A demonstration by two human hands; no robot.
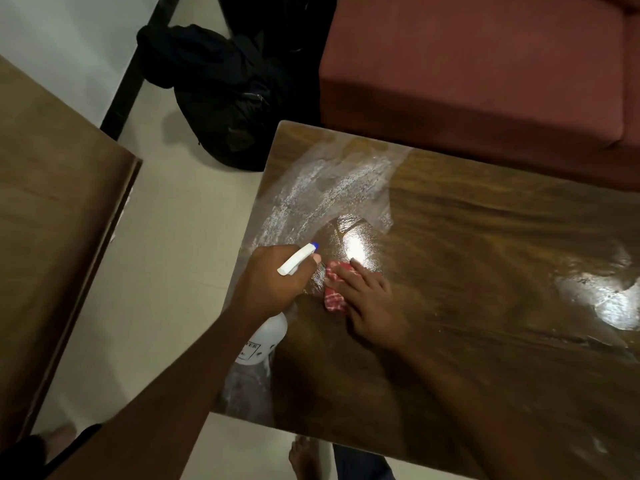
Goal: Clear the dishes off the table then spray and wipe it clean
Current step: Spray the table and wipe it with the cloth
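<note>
No dishes on surface (485, 258) (none in view), so clearing looks done. Your left hand (273, 277) curls round spray bottle (264, 341) at near-left edge. Your right hand (372, 306), fingers flat, presses red checked cloth (333, 293) onto surface beside nozzle. White spray film (322, 192) streaks far-left corner, unwiped; you're mid-wipe, much left, by my judgement.
</note>
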